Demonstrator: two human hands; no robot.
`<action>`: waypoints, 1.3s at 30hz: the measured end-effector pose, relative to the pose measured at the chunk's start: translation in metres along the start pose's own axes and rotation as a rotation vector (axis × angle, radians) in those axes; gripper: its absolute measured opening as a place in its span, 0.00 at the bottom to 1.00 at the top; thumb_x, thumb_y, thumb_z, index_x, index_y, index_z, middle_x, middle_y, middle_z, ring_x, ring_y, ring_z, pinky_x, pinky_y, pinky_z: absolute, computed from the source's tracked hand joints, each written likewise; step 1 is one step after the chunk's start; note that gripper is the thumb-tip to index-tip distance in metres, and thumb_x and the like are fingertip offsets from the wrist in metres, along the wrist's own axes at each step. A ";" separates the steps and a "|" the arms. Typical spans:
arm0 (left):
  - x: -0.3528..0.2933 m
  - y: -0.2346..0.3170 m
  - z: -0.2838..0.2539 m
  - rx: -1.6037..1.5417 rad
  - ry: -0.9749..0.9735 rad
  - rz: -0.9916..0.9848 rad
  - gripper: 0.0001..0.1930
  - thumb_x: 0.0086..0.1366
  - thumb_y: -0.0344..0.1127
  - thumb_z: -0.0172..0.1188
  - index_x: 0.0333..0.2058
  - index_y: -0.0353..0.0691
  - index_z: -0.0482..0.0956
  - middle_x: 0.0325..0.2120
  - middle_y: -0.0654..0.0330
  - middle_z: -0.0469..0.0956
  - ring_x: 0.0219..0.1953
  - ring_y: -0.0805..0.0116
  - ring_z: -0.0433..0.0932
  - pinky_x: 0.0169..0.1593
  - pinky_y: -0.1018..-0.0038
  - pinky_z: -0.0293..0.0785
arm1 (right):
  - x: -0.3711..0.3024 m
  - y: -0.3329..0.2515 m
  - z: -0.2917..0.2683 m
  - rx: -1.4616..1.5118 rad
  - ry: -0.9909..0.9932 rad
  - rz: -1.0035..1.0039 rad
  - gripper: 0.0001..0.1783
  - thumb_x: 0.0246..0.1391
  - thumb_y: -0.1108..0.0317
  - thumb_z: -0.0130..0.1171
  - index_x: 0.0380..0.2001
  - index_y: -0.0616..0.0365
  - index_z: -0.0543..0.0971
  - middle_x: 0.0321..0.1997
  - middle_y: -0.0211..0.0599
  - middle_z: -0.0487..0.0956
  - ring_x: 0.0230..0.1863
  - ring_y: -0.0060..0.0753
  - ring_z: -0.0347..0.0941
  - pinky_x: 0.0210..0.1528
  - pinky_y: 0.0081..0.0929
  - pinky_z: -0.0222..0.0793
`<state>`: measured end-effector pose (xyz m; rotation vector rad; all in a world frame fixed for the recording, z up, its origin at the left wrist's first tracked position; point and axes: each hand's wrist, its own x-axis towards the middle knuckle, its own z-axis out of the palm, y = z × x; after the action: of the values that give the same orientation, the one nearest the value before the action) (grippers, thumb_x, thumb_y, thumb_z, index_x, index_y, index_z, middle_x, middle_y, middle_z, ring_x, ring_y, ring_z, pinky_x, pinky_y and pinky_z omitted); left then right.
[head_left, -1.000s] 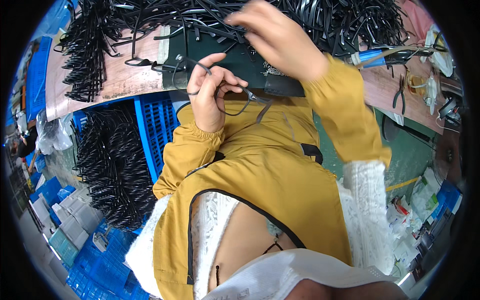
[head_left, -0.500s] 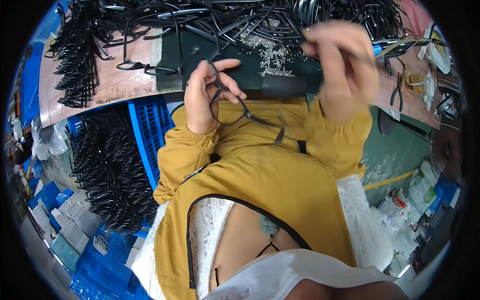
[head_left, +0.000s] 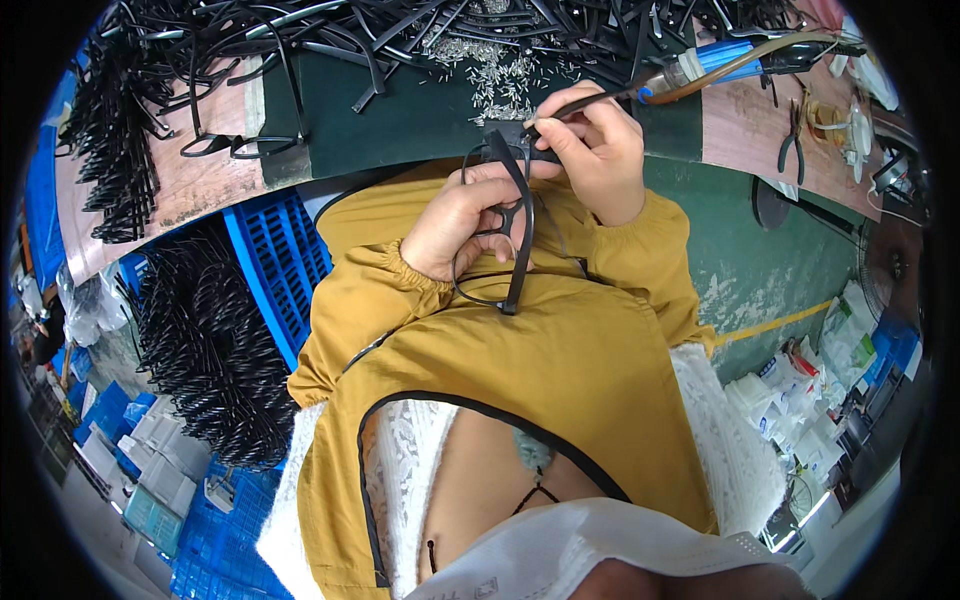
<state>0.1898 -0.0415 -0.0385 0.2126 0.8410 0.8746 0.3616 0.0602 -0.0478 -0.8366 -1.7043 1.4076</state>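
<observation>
My left hand (head_left: 470,222) is closed round a black eyeglass frame (head_left: 456,268) held above my lap. One of its temples (head_left: 522,215) runs lengthwise across the front of the hand. Close by, my right hand (head_left: 605,160) pinches a slim dark eyeglass temple (head_left: 585,100) between thumb and fingers, one end close to the top of the frame. Both hands nearly meet over a small black block (head_left: 510,130) at the table edge. Small silvery screws (head_left: 495,85) lie heaped just beyond it. My fingers hide part of the frame.
A blue power screwdriver (head_left: 715,65) lies at the right with its hose. Loose black temples (head_left: 410,40) cover the back of the table (head_left: 400,140). Pliers (head_left: 793,145) rest at the right. Bundled black eyewear parts (head_left: 205,340) fill a blue crate (head_left: 275,270) at lower left.
My right hand has come down and left to the eyeglass frame, bringing the temple. My left hand has moved slightly right and turned the frame. The screwdriver shows further up and left.
</observation>
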 end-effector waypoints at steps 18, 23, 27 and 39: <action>0.003 0.002 0.002 -0.114 0.033 -0.079 0.19 0.70 0.34 0.49 0.55 0.32 0.78 0.18 0.55 0.77 0.17 0.61 0.79 0.20 0.73 0.71 | 0.014 -0.013 0.006 -0.352 -0.095 -0.144 0.06 0.58 0.78 0.63 0.39 0.68 0.82 0.35 0.36 0.80 0.30 0.19 0.78 0.31 0.18 0.74; -0.012 0.019 0.006 -0.031 -0.033 0.060 0.23 0.74 0.40 0.49 0.61 0.33 0.74 0.20 0.54 0.79 0.22 0.62 0.82 0.27 0.73 0.77 | -0.006 -0.030 -0.012 -0.072 0.246 -0.486 0.10 0.69 0.76 0.51 0.46 0.72 0.78 0.39 0.49 0.84 0.33 0.37 0.81 0.37 0.28 0.80; -0.006 0.026 0.019 0.096 0.023 0.198 0.30 0.75 0.40 0.51 0.70 0.32 0.60 0.29 0.49 0.82 0.24 0.61 0.83 0.27 0.75 0.77 | 0.019 0.004 -0.082 -0.017 0.834 -0.455 0.13 0.71 0.67 0.47 0.47 0.67 0.73 0.38 0.42 0.76 0.40 0.35 0.71 0.47 0.35 0.71; -0.017 0.009 0.000 -0.142 0.079 0.203 0.19 0.74 0.41 0.51 0.55 0.37 0.78 0.26 0.62 0.78 0.30 0.70 0.81 0.31 0.79 0.75 | 0.095 0.015 -0.040 0.921 0.050 -0.281 0.24 0.63 0.49 0.63 0.52 0.53 0.72 0.27 0.27 0.69 0.21 0.22 0.64 0.18 0.19 0.59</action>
<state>0.1789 -0.0483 -0.0249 0.1410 0.8364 1.1348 0.3494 0.1636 -0.0450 -0.1064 -0.8971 1.7000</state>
